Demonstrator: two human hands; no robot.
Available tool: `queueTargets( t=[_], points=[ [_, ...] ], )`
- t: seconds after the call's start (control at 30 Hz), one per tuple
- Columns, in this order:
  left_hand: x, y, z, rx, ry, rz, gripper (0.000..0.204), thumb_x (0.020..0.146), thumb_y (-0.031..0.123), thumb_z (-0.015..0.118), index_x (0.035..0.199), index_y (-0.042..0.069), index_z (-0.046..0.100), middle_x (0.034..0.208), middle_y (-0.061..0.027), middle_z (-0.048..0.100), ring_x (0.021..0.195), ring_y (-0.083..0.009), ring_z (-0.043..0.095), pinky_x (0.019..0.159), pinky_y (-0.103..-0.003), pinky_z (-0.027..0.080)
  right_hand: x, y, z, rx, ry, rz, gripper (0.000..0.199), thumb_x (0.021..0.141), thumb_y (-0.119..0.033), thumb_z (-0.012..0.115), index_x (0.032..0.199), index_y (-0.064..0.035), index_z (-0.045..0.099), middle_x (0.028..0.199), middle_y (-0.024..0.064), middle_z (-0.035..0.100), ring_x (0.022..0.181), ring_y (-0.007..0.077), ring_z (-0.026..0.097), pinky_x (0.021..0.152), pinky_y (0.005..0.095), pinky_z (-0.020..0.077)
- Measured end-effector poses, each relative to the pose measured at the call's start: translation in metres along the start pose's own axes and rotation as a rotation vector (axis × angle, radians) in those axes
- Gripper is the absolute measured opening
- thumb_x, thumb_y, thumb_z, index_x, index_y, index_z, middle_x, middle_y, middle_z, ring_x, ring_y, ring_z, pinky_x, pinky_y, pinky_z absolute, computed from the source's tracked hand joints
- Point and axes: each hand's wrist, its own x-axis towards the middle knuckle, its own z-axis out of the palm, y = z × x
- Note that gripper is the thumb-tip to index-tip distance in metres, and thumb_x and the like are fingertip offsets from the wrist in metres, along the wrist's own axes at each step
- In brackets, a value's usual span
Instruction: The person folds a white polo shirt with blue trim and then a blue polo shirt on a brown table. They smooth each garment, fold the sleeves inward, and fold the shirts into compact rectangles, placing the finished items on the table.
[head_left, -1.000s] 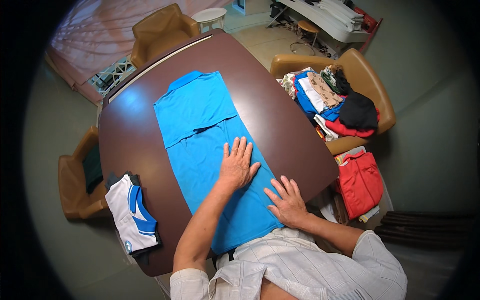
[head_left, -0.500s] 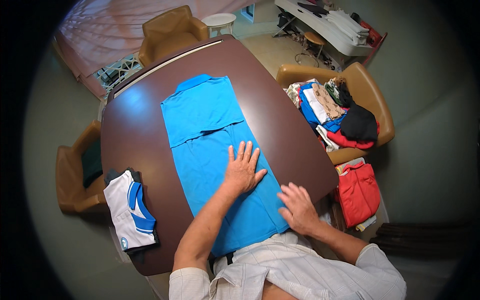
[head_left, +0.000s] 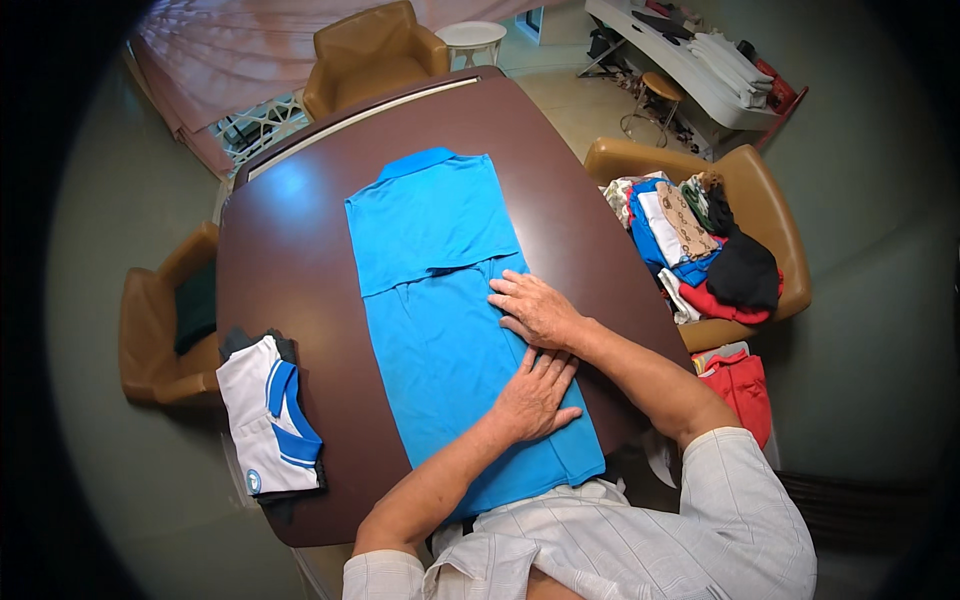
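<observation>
A blue collared shirt (head_left: 440, 330) lies lengthwise on the dark brown table (head_left: 290, 260), its collar at the far end and its lower end by my body. Its sides are folded in, and a folded layer makes a crosswise edge over the upper half. My left hand (head_left: 537, 400) rests flat on the lower right part of the shirt, fingers stretched out. Just beyond it, my right hand (head_left: 538, 308) lies on the shirt's right edge, fingers extended to the left. The hands touch or nearly touch, and neither grasps anything.
A folded white and blue garment (head_left: 268, 415) lies on dark cloth at the table's left edge. On the right, a tan armchair (head_left: 785, 235) holds heaped clothes, with red clothing (head_left: 738, 385) below. Another armchair (head_left: 370, 50) stands beyond the table, and one (head_left: 150, 330) at left.
My right hand has moved forward and left, from beside the shirt's lower right edge onto its side. My left hand has slid back toward me and right. The whole view has shifted slightly.
</observation>
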Motion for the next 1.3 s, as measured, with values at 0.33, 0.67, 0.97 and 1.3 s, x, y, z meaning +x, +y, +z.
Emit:
queueTargets(
  t=[0.33,0.67,0.97,1.3],
  points=[
    [-0.013,0.032,0.011,-0.042,-0.088,0.077,0.089,0.104,0.067,0.047,0.166,0.005,0.04,0.172,-0.0227,0.033,0.166,-0.0388,0.016,0.132,-0.066,0.004,0.007,-0.007,0.02,-0.07,0.111,0.099,0.045,0.102,-0.024,0.072,0.146,-0.0154,0.066,0.16,0.0118,0.053,0.152,0.0395,0.042,0.125,0.0553,0.0333],
    [-0.058,0.101,0.054,-0.224,-0.007,0.351,0.072,0.107,0.058,0.051,0.16,0.01,0.048,0.171,-0.0199,0.037,0.162,-0.0354,0.027,0.133,-0.063,0.011,0.01,-0.009,0.023,-0.104,0.137,0.064,0.044,0.103,-0.023,0.07,0.146,-0.0173,0.066,0.16,0.011,0.054,0.152,0.0389,0.043,0.126,0.0553,0.0331],
    [-0.122,0.079,-0.035,-0.304,0.496,0.013,0.045,0.085,0.015,0.085,0.128,0.005,0.072,0.137,-0.0174,0.07,0.13,-0.0387,0.065,0.117,-0.058,0.046,-0.034,-0.026,-0.006,0.045,0.389,0.087,0.038,0.096,-0.012,0.076,0.133,-0.0072,0.069,0.136,0.0171,0.068,0.131,0.0377,0.061,0.112,0.0483,0.0481],
    [-0.286,0.083,-0.038,-0.142,0.224,-0.374,0.068,0.084,0.032,0.089,0.139,0.0,0.064,0.156,-0.0244,0.054,0.149,-0.0443,0.047,0.123,-0.064,0.035,-0.205,-0.117,-0.051,0.141,0.206,0.205,0.036,0.086,-0.01,0.081,0.121,-0.0049,0.072,0.133,0.0172,0.068,0.128,0.0391,0.061,0.111,0.0502,0.0486]
  ],
)
